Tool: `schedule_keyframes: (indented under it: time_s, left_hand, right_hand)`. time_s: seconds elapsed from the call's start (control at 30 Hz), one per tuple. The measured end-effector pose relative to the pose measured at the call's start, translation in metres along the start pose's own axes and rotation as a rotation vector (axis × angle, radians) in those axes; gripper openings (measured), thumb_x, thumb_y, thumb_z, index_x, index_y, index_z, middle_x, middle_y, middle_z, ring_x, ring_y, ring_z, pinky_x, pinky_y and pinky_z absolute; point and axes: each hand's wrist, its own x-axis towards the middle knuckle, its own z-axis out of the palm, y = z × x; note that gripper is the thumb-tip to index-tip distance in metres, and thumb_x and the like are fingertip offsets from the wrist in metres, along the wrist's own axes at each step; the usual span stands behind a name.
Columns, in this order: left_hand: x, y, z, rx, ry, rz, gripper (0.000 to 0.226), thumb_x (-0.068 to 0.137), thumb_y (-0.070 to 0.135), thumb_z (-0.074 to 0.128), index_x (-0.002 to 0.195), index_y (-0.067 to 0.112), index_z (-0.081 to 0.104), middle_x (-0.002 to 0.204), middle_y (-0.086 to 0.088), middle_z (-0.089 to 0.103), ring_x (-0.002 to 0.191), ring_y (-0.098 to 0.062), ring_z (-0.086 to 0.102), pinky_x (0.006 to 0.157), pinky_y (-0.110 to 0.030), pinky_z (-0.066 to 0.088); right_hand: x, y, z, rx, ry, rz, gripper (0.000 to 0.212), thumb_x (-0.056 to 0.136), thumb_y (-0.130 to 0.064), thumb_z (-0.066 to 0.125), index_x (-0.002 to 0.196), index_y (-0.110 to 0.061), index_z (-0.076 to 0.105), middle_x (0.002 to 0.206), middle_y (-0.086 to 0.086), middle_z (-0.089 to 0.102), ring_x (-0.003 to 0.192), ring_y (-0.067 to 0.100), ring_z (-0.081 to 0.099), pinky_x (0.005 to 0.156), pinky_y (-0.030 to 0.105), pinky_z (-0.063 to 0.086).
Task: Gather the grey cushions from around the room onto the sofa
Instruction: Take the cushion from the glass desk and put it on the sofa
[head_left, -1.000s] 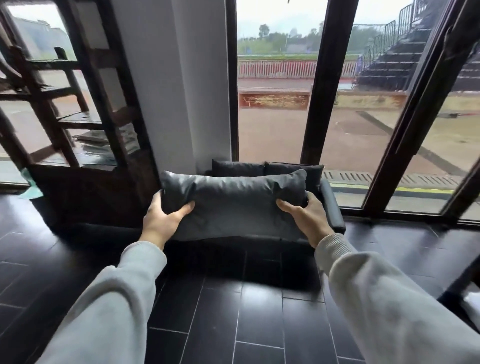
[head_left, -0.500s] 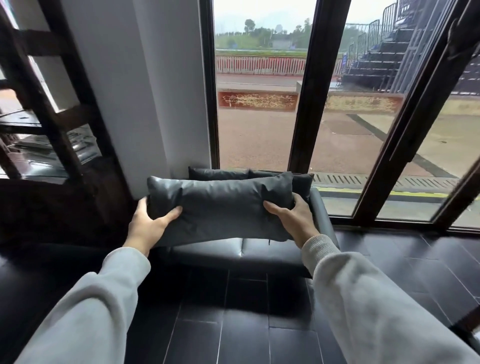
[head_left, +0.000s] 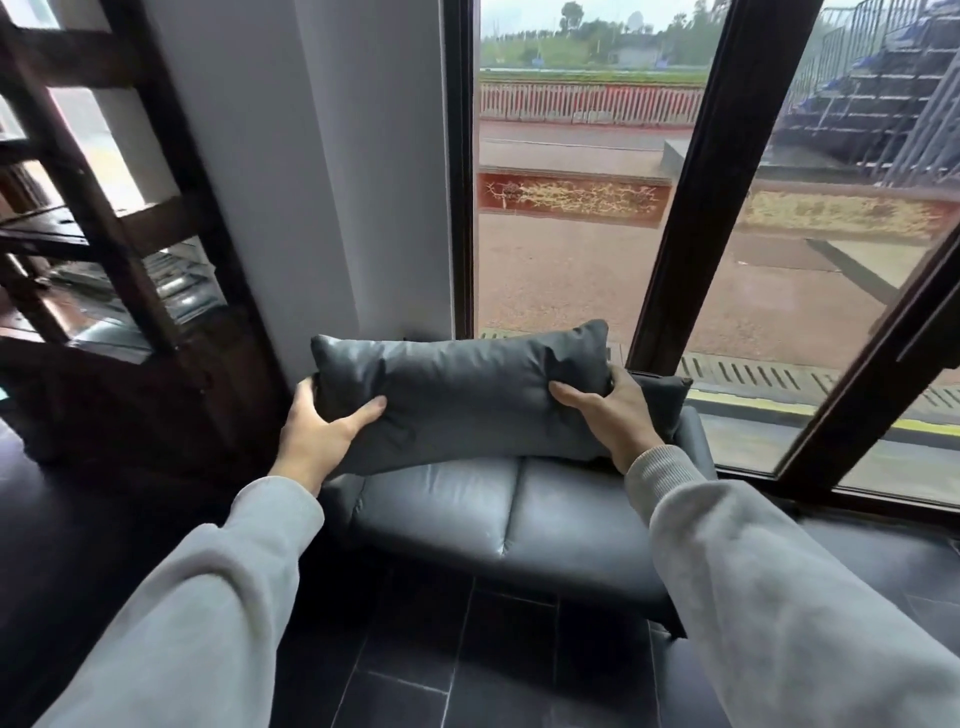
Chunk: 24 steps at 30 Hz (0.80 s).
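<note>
I hold a long grey cushion (head_left: 462, 395) level in front of me, above the seat of a small grey leather sofa (head_left: 509, 519). My left hand (head_left: 322, 436) grips its left end and my right hand (head_left: 618, 421) grips its right end. The cushion hides most of the sofa's back. Behind my right hand, another dark cushion (head_left: 665, 395) peeks out at the sofa's back right corner.
The sofa stands against a white pillar (head_left: 322, 182) and a tall dark-framed window (head_left: 685, 197). A dark wooden shelf unit (head_left: 104, 260) stands to the left. The floor (head_left: 426, 670) is dark tile.
I have moved closer to the sofa with the cushion in both hands. The cushion now hangs over the seat and covers the sofa's back.
</note>
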Motion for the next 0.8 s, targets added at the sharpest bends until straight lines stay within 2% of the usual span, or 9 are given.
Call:
schedule_keyframes:
  time_s: [0.1, 0.2, 0.3, 0.43, 0.5, 0.63, 0.73, 0.8]
  left_hand:
    - [0.033, -0.007, 0.001, 0.008, 0.009, -0.028, 0.097, 0.069, 0.046, 0.095, 0.150, 0.027, 0.045, 0.131, 0.005, 0.062, 0.124, -0.019, 0.059, 0.109, -0.041, 0.048]
    - [0.073, -0.016, -0.002, 0.008, -0.005, -0.037, 0.103, 0.064, 0.046, 0.097, 0.150, 0.028, 0.044, 0.135, 0.004, 0.061, 0.125, -0.019, 0.059, 0.111, -0.044, 0.048]
    - [0.123, -0.019, -0.006, 0.002, -0.015, -0.054, 0.119, 0.046, 0.058, 0.094, 0.151, 0.031, 0.042, 0.138, 0.005, 0.061, 0.126, -0.019, 0.059, 0.111, -0.045, 0.048]
    - [0.195, -0.029, -0.015, -0.013, -0.054, -0.091, 0.128, 0.039, 0.058, 0.096, 0.152, 0.034, 0.041, 0.142, 0.005, 0.061, 0.128, -0.019, 0.059, 0.111, -0.046, 0.048]
    - [0.228, -0.036, -0.019, -0.028, -0.072, -0.110, 0.119, 0.038, 0.055, 0.097, 0.143, 0.038, 0.046, 0.136, 0.006, 0.064, 0.124, -0.018, 0.062, 0.109, -0.045, 0.050]
    - [0.279, -0.056, -0.020, -0.053, -0.094, -0.136, 0.099, 0.041, 0.053, 0.097, 0.126, 0.043, 0.047, 0.130, 0.007, 0.066, 0.117, -0.014, 0.065, 0.104, -0.040, 0.053]
    - [0.303, -0.077, -0.017, -0.125, -0.078, -0.172, 0.065, 0.064, 0.053, 0.093, 0.114, 0.042, 0.053, 0.126, 0.011, 0.067, 0.111, -0.005, 0.067, 0.092, -0.029, 0.054]
    - [0.316, -0.092, -0.014, -0.164, -0.045, -0.226, 0.056, 0.077, 0.060, 0.083, 0.121, 0.040, 0.054, 0.133, 0.008, 0.064, 0.122, -0.012, 0.064, 0.099, -0.034, 0.053]
  right_hand:
    - [0.031, 0.001, 0.025, -0.002, -0.028, -0.004, 0.060, 0.055, -0.046, 0.096, 0.104, -0.030, 0.066, 0.107, -0.004, 0.077, 0.100, 0.017, 0.074, 0.094, 0.045, 0.061]
    - [0.065, 0.001, 0.056, 0.017, -0.059, -0.017, 0.053, 0.066, -0.031, 0.097, 0.106, -0.029, 0.062, 0.109, -0.002, 0.075, 0.103, 0.019, 0.072, 0.096, 0.044, 0.060]
    - [0.101, -0.001, 0.089, 0.025, -0.081, -0.009, 0.055, 0.071, -0.026, 0.096, 0.111, -0.028, 0.059, 0.109, -0.002, 0.072, 0.105, 0.020, 0.071, 0.089, 0.036, 0.060]
    - [0.153, -0.007, 0.135, -0.033, -0.102, 0.024, 0.073, 0.059, -0.034, 0.097, 0.121, -0.015, 0.064, 0.112, 0.005, 0.075, 0.104, 0.024, 0.073, 0.096, 0.048, 0.060]
    - [0.178, -0.010, 0.157, -0.071, -0.100, 0.042, 0.074, 0.051, -0.040, 0.095, 0.115, -0.018, 0.067, 0.108, 0.003, 0.077, 0.101, 0.022, 0.074, 0.095, 0.048, 0.060]
    - [0.224, -0.009, 0.200, -0.156, -0.088, 0.053, 0.067, 0.048, -0.046, 0.093, 0.107, -0.019, 0.074, 0.101, 0.001, 0.079, 0.096, 0.022, 0.076, 0.090, 0.048, 0.063]
    - [0.254, -0.004, 0.227, -0.201, -0.092, 0.040, 0.062, 0.050, -0.046, 0.090, 0.104, -0.020, 0.075, 0.098, 0.001, 0.079, 0.095, 0.023, 0.075, 0.090, 0.050, 0.062]
    - [0.271, 0.001, 0.245, -0.219, -0.115, 0.031, 0.060, 0.052, -0.046, 0.089, 0.104, -0.022, 0.074, 0.097, 0.000, 0.078, 0.095, 0.022, 0.074, 0.090, 0.050, 0.062]
